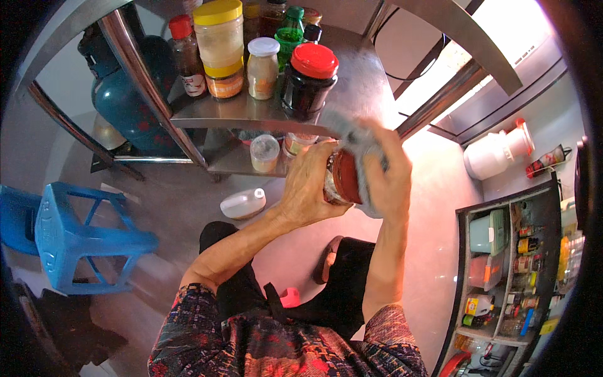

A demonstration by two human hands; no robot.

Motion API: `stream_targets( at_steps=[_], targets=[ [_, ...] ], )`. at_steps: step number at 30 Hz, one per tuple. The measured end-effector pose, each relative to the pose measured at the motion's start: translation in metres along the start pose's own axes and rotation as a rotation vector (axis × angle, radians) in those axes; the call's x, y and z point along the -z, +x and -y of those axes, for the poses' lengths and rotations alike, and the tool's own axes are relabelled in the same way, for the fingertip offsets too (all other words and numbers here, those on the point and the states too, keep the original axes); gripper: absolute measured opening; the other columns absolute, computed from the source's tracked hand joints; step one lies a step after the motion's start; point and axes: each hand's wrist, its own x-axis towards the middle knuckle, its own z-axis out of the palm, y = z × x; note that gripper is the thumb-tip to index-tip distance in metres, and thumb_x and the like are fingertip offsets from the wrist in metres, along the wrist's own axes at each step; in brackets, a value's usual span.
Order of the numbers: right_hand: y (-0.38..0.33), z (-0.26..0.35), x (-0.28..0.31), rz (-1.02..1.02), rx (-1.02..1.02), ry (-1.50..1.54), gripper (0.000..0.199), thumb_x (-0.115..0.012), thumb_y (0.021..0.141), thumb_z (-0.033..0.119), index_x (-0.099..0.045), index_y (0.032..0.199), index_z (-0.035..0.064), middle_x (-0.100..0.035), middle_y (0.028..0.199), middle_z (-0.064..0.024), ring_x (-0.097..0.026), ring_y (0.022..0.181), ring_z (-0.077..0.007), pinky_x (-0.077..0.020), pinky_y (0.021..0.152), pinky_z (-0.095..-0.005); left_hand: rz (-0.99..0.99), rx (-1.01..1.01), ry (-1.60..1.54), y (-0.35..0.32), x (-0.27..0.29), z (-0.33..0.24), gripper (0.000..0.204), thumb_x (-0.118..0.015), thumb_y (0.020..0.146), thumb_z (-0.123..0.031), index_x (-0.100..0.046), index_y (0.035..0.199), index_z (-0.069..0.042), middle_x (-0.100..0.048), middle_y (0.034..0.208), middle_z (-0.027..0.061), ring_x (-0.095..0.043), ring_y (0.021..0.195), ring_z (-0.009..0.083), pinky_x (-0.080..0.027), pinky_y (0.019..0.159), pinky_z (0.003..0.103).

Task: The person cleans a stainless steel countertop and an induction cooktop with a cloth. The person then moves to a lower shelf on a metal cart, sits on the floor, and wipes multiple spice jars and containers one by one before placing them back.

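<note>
both hands are working one red-lidded jar just below the steel shelf: the left hand is gripping its body, the right hand is pressing a grey cloth over the lid. wiping seems underway; turning the jar looks next.

Red-lidded jar, grey cloth, blue stool.

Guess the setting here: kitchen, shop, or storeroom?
Probably a home kitchen or pantry corner. A steel shelf crowded with sauce and condiment jars, a blue gas cylinder beside it, and a black rack of containers all suggest that.
</note>
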Motion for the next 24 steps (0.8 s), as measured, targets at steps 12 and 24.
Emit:
stream_targets(
  at_steps=[12,24],
  targets=[
    [-0.015,0.015,-0.023,0.164,0.350,-0.369,0.033,-0.064,0.058,0.009,-0.063,0.090,0.0087,-0.058,0.099,-0.0055,-0.054,0.101,-0.0267,-0.0425,0.084,-0.0401,0.317,-0.195,0.227,-0.017,0.017,0.031,0.076,-0.077,0.064,-0.030,-0.041,0.128,-0.008,-0.049,0.122,0.0150,-0.046,0.114,0.0360,-0.034,0.096,0.047],
    [-0.020,-0.030,0.007,0.031,-0.425,0.931,0.030,-0.051,0.092,0.016,-0.058,0.114,-0.0028,-0.064,0.102,-0.0077,-0.059,0.094,-0.0137,-0.0439,0.086,-0.0249,0.192,0.037,-0.237,-0.018,0.012,0.013,0.094,-0.085,0.052,-0.023,-0.036,0.129,0.000,-0.046,0.123,0.0177,-0.046,0.114,0.0325,-0.036,0.097,0.041]
  ],
)
